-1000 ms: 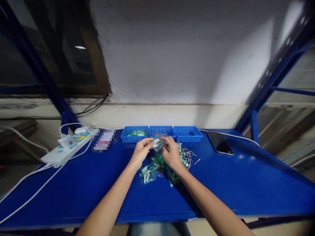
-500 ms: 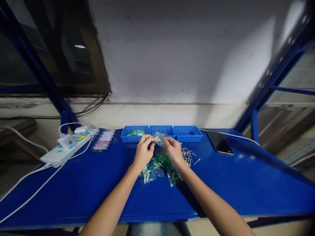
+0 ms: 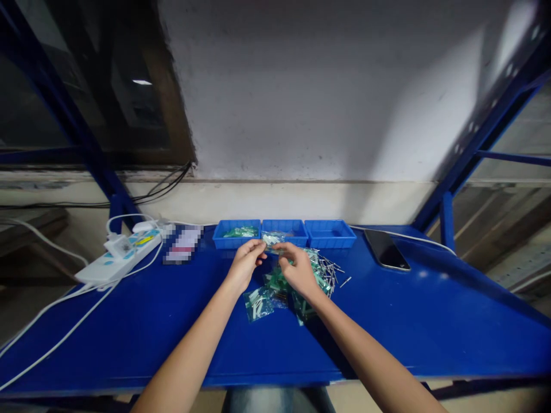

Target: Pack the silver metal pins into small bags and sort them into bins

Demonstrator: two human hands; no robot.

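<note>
A pale grey wall stands behind a blue table, in dim light. At far left is a dark window. On the table's left side lies a white power strip with plugs in it, and just beside it a card blurred beyond reading.

Three blue trays sit in a row along the back edge. The left tray holds greenish packets. In front of it, the left hand pinches a small clear bag between thumb and fingers. This bag is raised between the two hands, overlapping the front of the middle tray in view; what it contains is too small to tell. Below it, on the table, lies a loose pile of green packets, with one clear packet of white pieces at its near left.

The right hand is curled over the pile, thumb and forefinger a little apart near the bag; I cannot tell whether they grip it. Metal pins are heaped just right of the pile, behind which stands the right tray. Farther right lies a black phone.
</note>
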